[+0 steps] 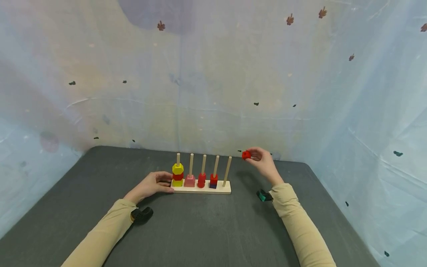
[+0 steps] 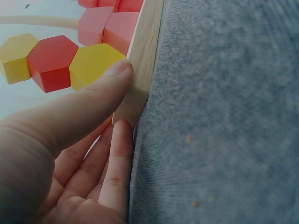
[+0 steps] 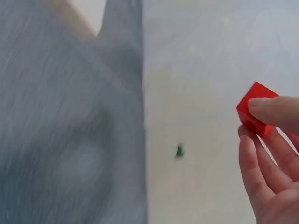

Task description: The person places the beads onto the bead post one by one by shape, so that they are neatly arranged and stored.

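Note:
A wooden peg stacker [image 1: 202, 190] stands on the dark table, with several upright pegs. Its leftmost peg carries yellow and red hexagonal blocks [image 2: 53, 64]. To the right come a pink block [image 1: 189, 181], red blocks [image 1: 201, 180], and a red block above a dark blue one [image 1: 212, 185]. The rightmost peg [image 1: 227, 171] shows bare wood. My left hand [image 1: 154, 184] grips the left end of the base, its thumb on the front side near the lowest yellow block. Beyond the stacker's right end, my right hand [image 1: 263, 163] pinches a red block [image 3: 254, 112] in the air, thumb against fingers.
The dark table [image 1: 207, 230] ends at a far edge just behind the stacker. A pale patterned sheet [image 1: 213, 74] hangs behind it and at both sides. Dark straps [image 1: 142, 214] sit at the wrists.

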A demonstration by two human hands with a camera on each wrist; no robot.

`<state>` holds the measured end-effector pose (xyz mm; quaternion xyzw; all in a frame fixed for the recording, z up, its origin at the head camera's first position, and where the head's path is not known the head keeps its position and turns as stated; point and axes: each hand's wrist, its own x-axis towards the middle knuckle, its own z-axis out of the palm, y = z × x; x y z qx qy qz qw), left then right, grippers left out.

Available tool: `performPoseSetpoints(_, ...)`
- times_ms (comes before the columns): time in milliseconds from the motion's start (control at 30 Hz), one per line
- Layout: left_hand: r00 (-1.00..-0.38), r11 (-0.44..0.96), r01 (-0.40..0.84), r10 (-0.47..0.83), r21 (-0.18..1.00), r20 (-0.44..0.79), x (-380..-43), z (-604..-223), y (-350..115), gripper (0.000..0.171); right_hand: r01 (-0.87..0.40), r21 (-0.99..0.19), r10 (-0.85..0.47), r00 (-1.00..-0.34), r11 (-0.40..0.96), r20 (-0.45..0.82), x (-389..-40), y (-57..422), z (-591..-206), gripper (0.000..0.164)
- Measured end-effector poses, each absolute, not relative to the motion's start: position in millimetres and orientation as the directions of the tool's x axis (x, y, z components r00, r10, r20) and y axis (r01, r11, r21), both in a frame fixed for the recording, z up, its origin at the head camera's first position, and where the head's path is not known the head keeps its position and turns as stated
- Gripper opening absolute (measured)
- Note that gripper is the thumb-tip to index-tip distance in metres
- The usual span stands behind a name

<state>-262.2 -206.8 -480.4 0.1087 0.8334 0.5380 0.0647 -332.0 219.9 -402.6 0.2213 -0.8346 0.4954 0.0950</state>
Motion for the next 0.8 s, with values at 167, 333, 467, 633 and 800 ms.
performPoseSetpoints(167, -0.965, 0.395, 0.116, 0.261, 0.912, 0.010, -262.3, -481.2, -206.4, 0.061, -0.515, -0.808, -0.267, -0.853, 0.286, 0.448, -312.5, 198.1, -382.3, 0.038)
performPoseSetpoints(333, -0.964, 0.391, 0.121, 0.264, 0.913, 0.015, -263.2, -478.5, -206.3, 0.060, -0.506, -0.840, -0.231, -0.856, 0.193, 0.463, -290.2, 173.1, -355.9, 0.038)
performPoseSetpoints(467, -0.964, 0.394, 0.133, 0.265, 0.909, 0.026, -262.0, -474.9, -207.3, 0.060, -0.502, -0.855, -0.238, -0.853, 0.130, 0.465, -280.2, 156.9, -346.7, 0.037)
performPoseSetpoints(633, -0.967, 0.407, 0.130, 0.255, 0.904, 0.024, -261.1, -475.3, -207.8, 0.060, -0.483, -0.872, -0.329, -0.838, 0.074, 0.436, -273.6, 142.2, -349.4, 0.036)
performPoseSetpoints(800, -0.964, 0.401, 0.151, 0.264, 0.903, 0.044, -261.1, -479.1, -205.1, 0.059, -0.478, -0.876, -0.366, -0.827, 0.062, 0.426, -268.0, 132.8, -354.3, 0.035)
